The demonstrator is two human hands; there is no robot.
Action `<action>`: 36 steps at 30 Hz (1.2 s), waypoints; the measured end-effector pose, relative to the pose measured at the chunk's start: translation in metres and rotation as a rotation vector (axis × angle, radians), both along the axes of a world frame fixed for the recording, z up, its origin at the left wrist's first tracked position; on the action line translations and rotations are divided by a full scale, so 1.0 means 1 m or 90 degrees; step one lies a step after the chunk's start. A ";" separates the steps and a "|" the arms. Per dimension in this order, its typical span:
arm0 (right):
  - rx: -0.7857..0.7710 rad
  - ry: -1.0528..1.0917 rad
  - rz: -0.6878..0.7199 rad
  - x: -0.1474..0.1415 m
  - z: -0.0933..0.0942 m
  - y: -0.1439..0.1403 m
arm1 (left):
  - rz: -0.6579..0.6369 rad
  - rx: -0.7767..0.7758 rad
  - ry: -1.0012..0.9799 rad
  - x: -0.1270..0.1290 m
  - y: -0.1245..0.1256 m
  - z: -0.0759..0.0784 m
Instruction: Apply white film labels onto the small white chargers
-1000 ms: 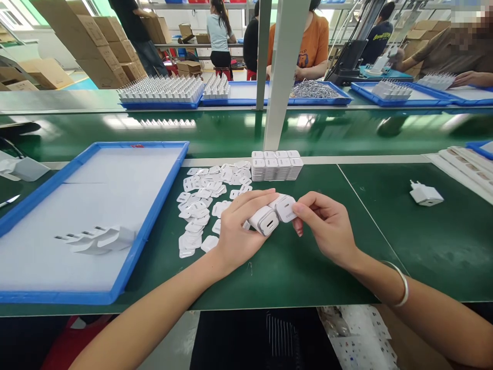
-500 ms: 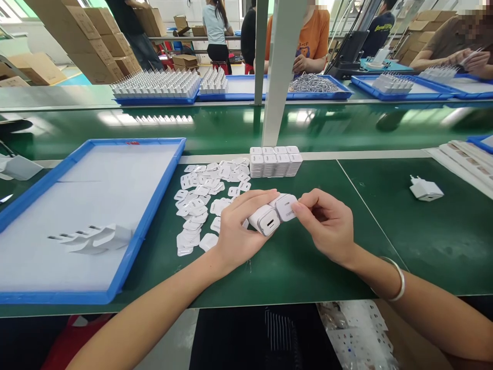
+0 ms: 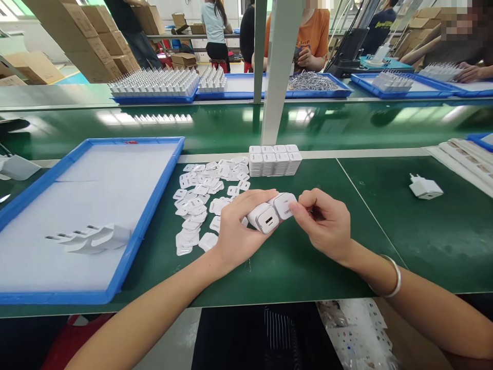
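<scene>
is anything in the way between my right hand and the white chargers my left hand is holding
Nothing visible. The right hand already has its fingertips on the upper of the two white chargers held by the left hand.

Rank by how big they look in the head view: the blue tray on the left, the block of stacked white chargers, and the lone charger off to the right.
1. Blue tray, by far the largest.
2. Block of stacked chargers.
3. Lone charger, smallest.
All lie at similar distance, so the order looks safe.
</scene>
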State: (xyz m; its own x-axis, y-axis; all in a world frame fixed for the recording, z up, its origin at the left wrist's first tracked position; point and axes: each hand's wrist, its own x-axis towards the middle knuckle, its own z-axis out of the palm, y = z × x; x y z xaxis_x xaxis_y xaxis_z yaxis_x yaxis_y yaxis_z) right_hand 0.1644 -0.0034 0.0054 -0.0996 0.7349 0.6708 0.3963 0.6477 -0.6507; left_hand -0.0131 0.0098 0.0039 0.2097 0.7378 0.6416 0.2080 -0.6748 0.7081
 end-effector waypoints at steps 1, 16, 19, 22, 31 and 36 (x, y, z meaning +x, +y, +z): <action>0.009 -0.008 -0.002 0.000 0.000 0.001 | 0.000 -0.002 -0.001 0.000 0.000 0.000; 0.005 -0.033 0.057 0.005 0.006 0.005 | -0.085 0.047 -0.005 -0.009 0.010 -0.004; -0.044 -0.003 0.081 0.006 0.007 0.004 | -0.095 0.048 -0.002 -0.010 0.010 -0.002; -0.126 0.049 0.112 0.006 0.008 0.003 | -0.103 0.037 -0.006 -0.009 0.009 0.001; -0.256 0.202 0.263 0.008 0.002 0.004 | -0.184 -0.051 -0.036 -0.005 0.007 0.005; -0.258 0.188 0.269 0.010 0.003 0.002 | -0.180 -0.069 -0.027 -0.006 0.007 0.006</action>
